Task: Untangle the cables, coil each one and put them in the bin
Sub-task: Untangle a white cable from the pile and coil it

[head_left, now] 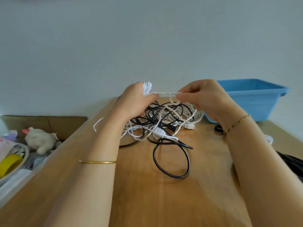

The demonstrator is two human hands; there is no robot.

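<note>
Nearest me, low in the frame, the wooden desk runs between my forearms, a gold bangle on the left one. Just past it, at centre, a black cable lies in a loose loop on the desk, leading into the tangle of black and white cables. Above the tangle, my left hand is curled round a small coil of white cable, and my right hand pinches the strand stretched between them. Farther back, right of centre, the blue bin stands on the desk. A plush toy lies at the left edge.
</note>
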